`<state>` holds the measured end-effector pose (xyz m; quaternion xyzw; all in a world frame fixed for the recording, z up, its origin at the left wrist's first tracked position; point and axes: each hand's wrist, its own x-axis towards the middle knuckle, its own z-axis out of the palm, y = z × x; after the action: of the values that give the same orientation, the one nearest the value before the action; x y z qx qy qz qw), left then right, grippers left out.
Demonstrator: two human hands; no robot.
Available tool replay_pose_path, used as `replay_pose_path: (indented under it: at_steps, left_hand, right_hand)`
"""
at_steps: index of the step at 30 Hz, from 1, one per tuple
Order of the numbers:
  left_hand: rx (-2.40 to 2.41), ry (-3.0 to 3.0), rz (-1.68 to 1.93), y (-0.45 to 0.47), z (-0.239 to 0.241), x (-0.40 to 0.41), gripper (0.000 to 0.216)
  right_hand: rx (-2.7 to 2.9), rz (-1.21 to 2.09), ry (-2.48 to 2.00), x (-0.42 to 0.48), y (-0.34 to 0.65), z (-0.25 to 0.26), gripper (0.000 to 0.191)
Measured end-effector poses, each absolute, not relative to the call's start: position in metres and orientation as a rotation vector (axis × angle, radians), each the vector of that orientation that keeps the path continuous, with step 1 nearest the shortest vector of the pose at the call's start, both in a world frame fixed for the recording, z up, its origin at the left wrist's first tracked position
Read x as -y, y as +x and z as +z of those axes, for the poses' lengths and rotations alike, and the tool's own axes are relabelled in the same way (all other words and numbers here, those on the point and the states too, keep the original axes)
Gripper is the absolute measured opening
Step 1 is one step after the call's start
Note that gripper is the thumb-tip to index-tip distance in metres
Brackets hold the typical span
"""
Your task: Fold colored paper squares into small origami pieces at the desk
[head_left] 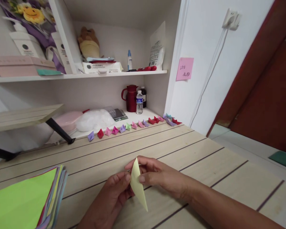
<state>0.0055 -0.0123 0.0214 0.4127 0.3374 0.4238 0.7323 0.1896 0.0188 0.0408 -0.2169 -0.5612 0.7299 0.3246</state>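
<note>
A pale yellow piece of folded paper (137, 187) is held up over the table in both hands, its pointed ends up and down. My left hand (116, 190) pinches its left edge between thumb and fingers. From the other side my right hand (154, 173) grips it, thumb on the near face and fingers behind. Those rear fingers are partly hidden by the paper. Along the table's far edge runs a row of small folded paper boats (115, 130) in purple, red, pink, green and blue.
A stack of coloured paper (23, 197) lies at the left front of the striped wooden table (90, 165). A small raised stand (26, 117) is behind it. In the shelving stand a red jug (131, 98) and a water bottle (139, 103). A pink note (184, 69) sticks to the wall.
</note>
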Motion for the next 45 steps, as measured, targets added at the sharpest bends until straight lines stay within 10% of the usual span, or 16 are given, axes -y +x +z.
replay_pose_path:
  at_steps: [45]
  left_hand:
    - [-0.793, 0.881, 0.977, 0.014, 0.022, 0.016, 0.028]
  right_hand:
    - [1.540, 1.832, -0.584, -0.018, 0.195, 0.046, 0.040]
